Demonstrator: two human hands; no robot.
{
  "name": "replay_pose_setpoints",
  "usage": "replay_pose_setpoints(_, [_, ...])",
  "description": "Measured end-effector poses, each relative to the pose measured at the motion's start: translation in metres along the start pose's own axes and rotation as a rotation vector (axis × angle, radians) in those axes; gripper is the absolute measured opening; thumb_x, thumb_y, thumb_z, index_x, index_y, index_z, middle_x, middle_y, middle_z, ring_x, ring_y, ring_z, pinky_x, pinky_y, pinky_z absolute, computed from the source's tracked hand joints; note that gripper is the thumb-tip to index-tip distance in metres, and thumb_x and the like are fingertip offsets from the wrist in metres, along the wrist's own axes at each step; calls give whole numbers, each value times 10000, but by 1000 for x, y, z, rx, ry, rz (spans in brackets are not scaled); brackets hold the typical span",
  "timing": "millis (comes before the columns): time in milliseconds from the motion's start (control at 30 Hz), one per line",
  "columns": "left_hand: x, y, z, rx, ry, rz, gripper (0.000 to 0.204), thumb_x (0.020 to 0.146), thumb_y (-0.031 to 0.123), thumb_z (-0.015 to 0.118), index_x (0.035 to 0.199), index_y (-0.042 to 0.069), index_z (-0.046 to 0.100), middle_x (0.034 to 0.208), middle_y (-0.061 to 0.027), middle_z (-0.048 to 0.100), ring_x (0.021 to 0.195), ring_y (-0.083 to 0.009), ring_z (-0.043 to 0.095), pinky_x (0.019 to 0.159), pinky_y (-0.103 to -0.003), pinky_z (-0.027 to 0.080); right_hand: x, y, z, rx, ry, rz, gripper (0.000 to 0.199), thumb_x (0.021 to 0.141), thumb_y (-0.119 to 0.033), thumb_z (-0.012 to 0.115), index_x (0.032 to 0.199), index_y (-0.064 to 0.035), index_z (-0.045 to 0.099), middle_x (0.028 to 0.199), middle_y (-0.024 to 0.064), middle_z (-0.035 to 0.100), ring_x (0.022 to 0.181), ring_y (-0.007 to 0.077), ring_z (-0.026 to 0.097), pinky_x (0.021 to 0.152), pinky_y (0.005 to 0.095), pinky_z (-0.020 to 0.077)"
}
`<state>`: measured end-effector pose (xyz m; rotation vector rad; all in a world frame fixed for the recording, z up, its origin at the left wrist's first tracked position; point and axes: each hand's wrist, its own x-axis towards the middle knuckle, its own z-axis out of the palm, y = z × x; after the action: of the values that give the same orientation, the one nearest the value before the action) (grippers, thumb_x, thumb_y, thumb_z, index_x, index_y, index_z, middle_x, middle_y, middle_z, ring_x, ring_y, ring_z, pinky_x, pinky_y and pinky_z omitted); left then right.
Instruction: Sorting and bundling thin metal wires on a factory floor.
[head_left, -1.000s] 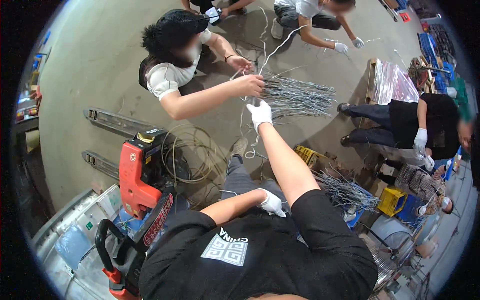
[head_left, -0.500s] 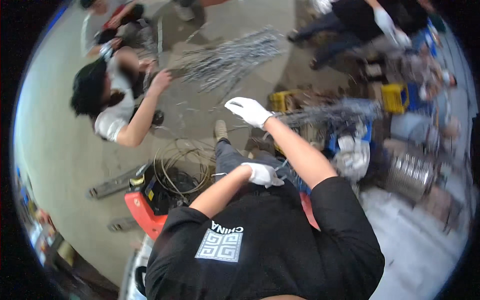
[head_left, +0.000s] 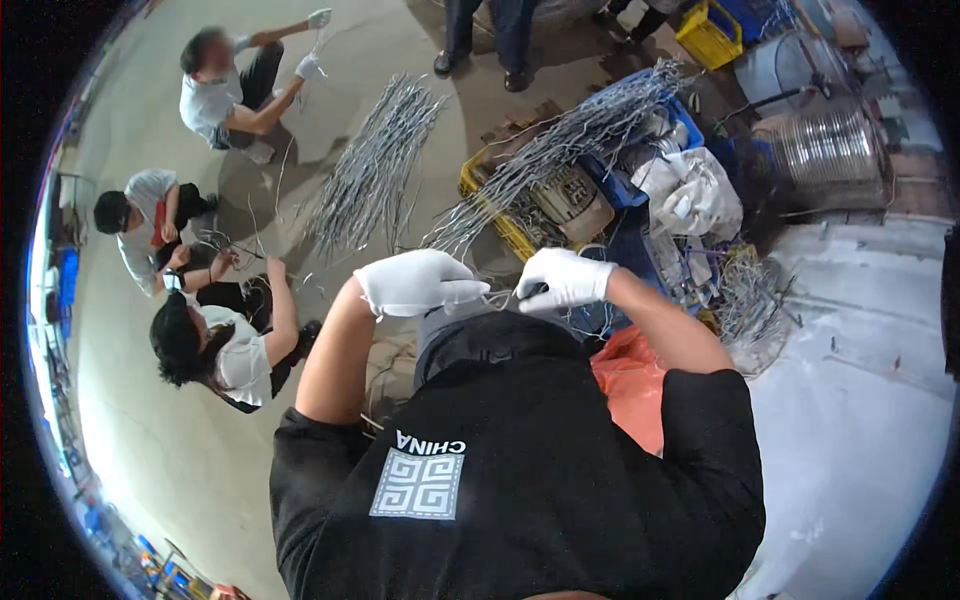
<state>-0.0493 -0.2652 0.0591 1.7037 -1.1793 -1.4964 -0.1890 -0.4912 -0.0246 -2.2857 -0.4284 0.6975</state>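
White-gloved, the left hand (head_left: 420, 284) is pinching a thin wire (head_left: 499, 299) at its fingertips; the wire is spanning the short gap before the wearer's waist, curving slightly, and meeting the right hand (head_left: 568, 280), whose thumb and forefinger are curling around it, although at this size one cannot tell whether they are clamping it. Good handling is calling for a steady left pinch, with the right fingertips working close to the curve and taking up slack evenly. Farther out, reading left to right, a co-worker in a white shirt (head_left: 240, 350) is crouching well apart; a floor bundle of wires (head_left: 372, 170) is lying beyond the left hand; a yellow crate (head_left: 470, 180) is sitting under a second bundle (head_left: 590, 130), whose straggling ends are jutting toward the gloves and inviting snags; a white bag (head_left: 690, 195) is crowding the right side.
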Motion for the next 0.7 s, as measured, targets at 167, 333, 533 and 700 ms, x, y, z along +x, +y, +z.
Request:
replay_pose_setpoints(167, [14,48,11,58,35,6,370,896,305,515,728,-17,588,625,-18,535,558,-121,434,553,-255,390,-41,-2,26,-245,581,-198,398,856,-413,510,862,-32,623,834,108,627,700,303,552,667,352,452])
replay_pose_setpoints(333, [33,78,27,45,208,-68,375,881,314,540,695,-9,581,584,5,497,523,-103,400,514,-250,371,-77,6,46,63,183,-33,520,864,-515,454,755,-33,618,719,136,609,633,337,529,616,365,433])
replay_pose_setpoints(533, [53,82,70,101,536,-214,436,855,372,566,629,-1,581,517,23,457,471,-88,365,460,-242,339,-123,9,28,24,176,115,529,865,-492,457,647,-33,603,620,149,581,569,374,495,560,390,402])
replay_pose_setpoints(700, [59,106,103,205,441,-260,522,879,455,465,701,-6,631,560,-81,549,488,-230,450,563,-342,431,-155,29,4,-7,190,392,541,850,-509,456,655,-30,614,630,155,593,570,382,502,532,416,374])
